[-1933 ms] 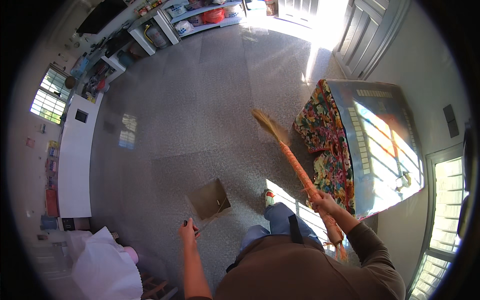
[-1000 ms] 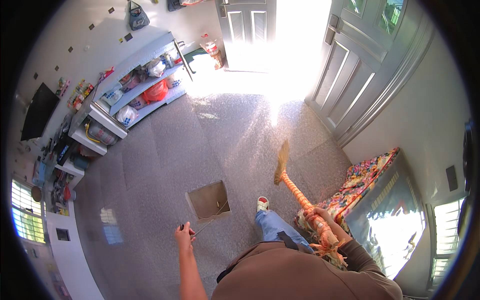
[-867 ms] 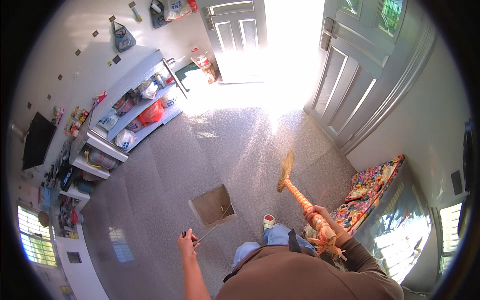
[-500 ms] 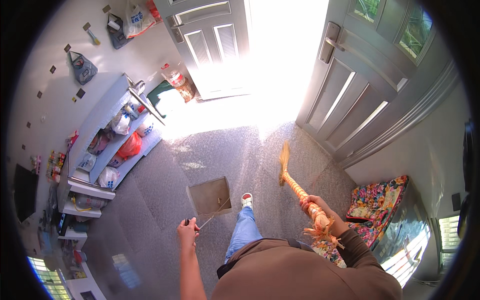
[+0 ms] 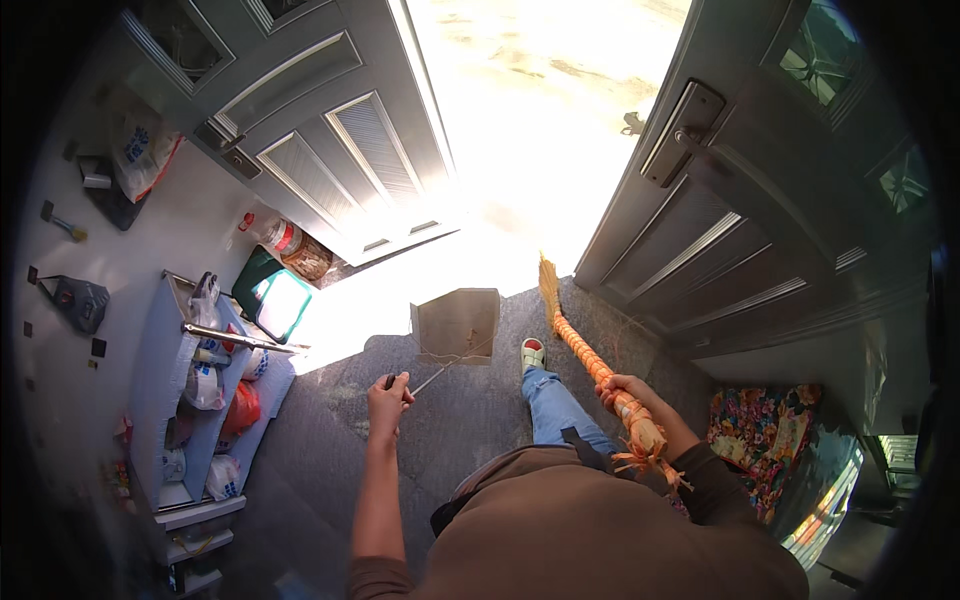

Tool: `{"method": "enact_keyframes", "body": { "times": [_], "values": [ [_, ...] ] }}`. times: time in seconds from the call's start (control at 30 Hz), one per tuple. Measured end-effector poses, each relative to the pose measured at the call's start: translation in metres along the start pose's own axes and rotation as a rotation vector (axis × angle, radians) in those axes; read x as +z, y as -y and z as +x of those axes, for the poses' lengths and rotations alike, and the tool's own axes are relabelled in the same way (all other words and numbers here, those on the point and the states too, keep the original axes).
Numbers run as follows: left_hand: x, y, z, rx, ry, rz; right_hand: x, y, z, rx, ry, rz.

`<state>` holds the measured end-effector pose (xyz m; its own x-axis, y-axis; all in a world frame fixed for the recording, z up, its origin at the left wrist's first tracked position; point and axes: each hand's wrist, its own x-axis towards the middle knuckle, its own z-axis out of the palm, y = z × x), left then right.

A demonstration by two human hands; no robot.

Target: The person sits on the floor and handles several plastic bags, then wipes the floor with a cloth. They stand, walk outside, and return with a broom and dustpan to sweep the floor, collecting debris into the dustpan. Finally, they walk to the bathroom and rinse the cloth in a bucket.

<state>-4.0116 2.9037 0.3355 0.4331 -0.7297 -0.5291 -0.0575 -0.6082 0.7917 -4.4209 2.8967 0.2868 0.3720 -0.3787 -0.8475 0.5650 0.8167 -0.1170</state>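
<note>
The grey door (image 5: 690, 250) on your right stands near the bristle end of the broom (image 5: 592, 365). The broom slants forward and left from your right hand (image 5: 632, 398), which is wrapped around its orange-bound handle, the frayed butt sticking out behind your grip. The squarish dustpan (image 5: 457, 322) lies ahead and to the right of your left hand (image 5: 388, 404), whose fingers are curled around the dark end of its thin rod (image 5: 432, 379).
</note>
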Motion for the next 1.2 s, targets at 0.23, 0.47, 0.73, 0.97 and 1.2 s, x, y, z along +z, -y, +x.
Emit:
{"method": "enact_keyframes", "body": {
  "times": [0.23, 0.47, 0.73, 0.97, 1.2],
  "values": [
    [0.042, -0.117, 0.129, -0.02, 0.008, -0.063, 0.085, 0.131, 0.149, 0.162, 0.098, 0.345],
    [0.077, -0.197, 0.237, 0.028, 0.19, 0.041, 0.116, 0.298, 0.322, 0.252, 0.514, 0.872],
    [0.109, -0.228, 0.334, 0.068, 0.296, 0.375, 0.214, 0.352, 0.373, -0.16, 0.334, 0.478],
    [0.124, -0.255, 0.386, -0.033, 0.344, 0.409, 0.262, 0.367, 0.365, 0.081, 0.304, 0.436],
    [0.181, -0.318, 0.394, -0.027, 0.356, 0.477, 0.208, 0.488, 0.438, 0.242, 0.206, 0.312]
  ]
}}
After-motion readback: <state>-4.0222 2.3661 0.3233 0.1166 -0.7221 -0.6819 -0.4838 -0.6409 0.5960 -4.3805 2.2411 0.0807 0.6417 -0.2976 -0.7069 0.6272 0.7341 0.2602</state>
